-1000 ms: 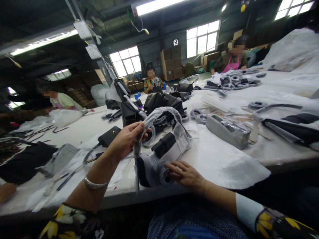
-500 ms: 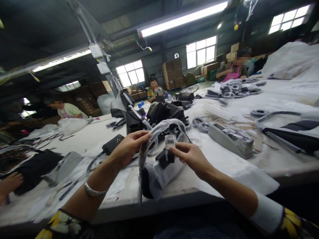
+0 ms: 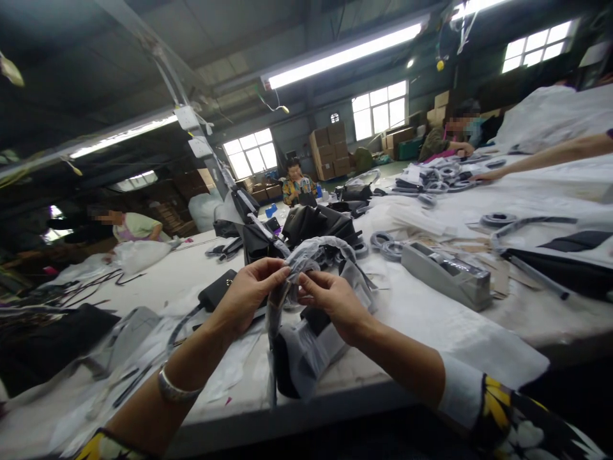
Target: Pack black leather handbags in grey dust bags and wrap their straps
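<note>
I hold my two hands up close together in front of me. My left hand (image 3: 249, 291) is pinched shut on the wrapped handle (image 3: 330, 246) of one black bag (image 3: 282, 367). My right hand (image 3: 335, 300) is pinched shut on the same handle, just beside the left one. The tips of my thumbs and fingers squeeze the crinkly clear plastic on it, and my two hands almost touch.

The black bag stands right under my hands, at the near edge of the white table (image 3: 431, 319). It has see-through plastic around it too. I wear one silver bracelet (image 3: 172, 391) on my left wrist.

One grey tape holder (image 3: 447, 275) sits on the table to the right of my hands. Two grey tape rings (image 3: 385, 241) lie side by side, a bit farther back. One small black pouch (image 3: 215, 291) lies just behind my left hand. There is a pile of dark bags (image 3: 311, 223) in the middle of the table, and I cannot count them.

I see three other people far away: one person at the far end (image 3: 297, 182), one person on the left (image 3: 129, 225) and one person on the right (image 3: 454, 131). One bare arm (image 3: 546, 156) lies across the table from the right side.
</note>
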`<state>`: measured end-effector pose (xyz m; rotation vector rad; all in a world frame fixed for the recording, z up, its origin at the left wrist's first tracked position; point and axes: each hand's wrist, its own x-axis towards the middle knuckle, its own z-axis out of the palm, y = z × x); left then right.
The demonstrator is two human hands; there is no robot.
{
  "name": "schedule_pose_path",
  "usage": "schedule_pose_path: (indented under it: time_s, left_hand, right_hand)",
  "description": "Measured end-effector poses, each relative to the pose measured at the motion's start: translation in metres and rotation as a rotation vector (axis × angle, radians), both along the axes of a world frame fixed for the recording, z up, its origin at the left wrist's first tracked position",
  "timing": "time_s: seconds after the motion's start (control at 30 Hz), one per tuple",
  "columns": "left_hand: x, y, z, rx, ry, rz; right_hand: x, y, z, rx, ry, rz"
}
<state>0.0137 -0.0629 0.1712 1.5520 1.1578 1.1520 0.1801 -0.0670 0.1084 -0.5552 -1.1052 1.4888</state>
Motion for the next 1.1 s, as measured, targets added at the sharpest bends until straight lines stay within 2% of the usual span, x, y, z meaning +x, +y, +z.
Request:
schedule_pose_path:
  time_s: [0.13, 0.27, 0.43, 0.57, 0.67, 0.77, 0.87, 0.93, 0.97, 1.0, 1.07, 1.1]
  left_hand:
    - [0.004, -0.005, 0.004, 0.035, 0.065, -0.006]
    - [0.001, -0.004, 0.003, 0.045, 0.137, 0.003]
    - [-0.015, 0.001, 0.0, -0.096, 0.192, -0.151]
    - [-0.021, 0.005, -0.007, -0.139, 0.12, -0.167]
    - [-0.016, 0.008, -0.01, -0.164, 0.063, -0.155]
    - [-0.01, 0.01, -0.01, -0.17, 0.093, -0.182]
    - [-0.004, 0.009, -0.008, -0.188, 0.08, -0.196]
    - [-0.002, 0.009, -0.008, -0.209, 0.02, -0.154]
    - [-0.002, 0.008, -0.008, -0.221, -0.004, -0.122]
    - [-0.002, 0.008, -0.008, -0.231, -0.018, -0.09]
    - [-0.005, 0.007, -0.007, -0.231, -0.03, -0.025]
    - [-0.006, 0.008, -0.007, -0.219, -0.034, 0.005]
  right_hand:
    - [-0.001, 0.004, 0.007, -0.025, -0.007, -0.065]
    - [-0.007, 0.003, 0.01, -0.043, 0.074, -0.098]
    - [-0.01, 0.002, 0.014, 0.005, 0.151, -0.028]
    - [-0.007, 0.005, 0.015, 0.051, 0.102, 0.005]
    - [-0.003, 0.008, 0.014, 0.093, 0.067, -0.03]
    - [0.0, 0.01, 0.013, 0.116, 0.029, -0.046]
    - [0.009, 0.014, 0.009, 0.137, -0.038, 0.022]
    - [0.024, 0.023, 0.001, 0.173, -0.146, 0.061]
    - [0.036, 0.029, -0.006, 0.196, -0.272, 0.02]
    - [0.051, 0.037, -0.014, 0.215, -0.436, -0.061]
    - [0.086, 0.057, -0.034, 0.236, -0.883, -0.34]
    - [0.105, 0.068, -0.045, 0.219, -1.006, -0.411]
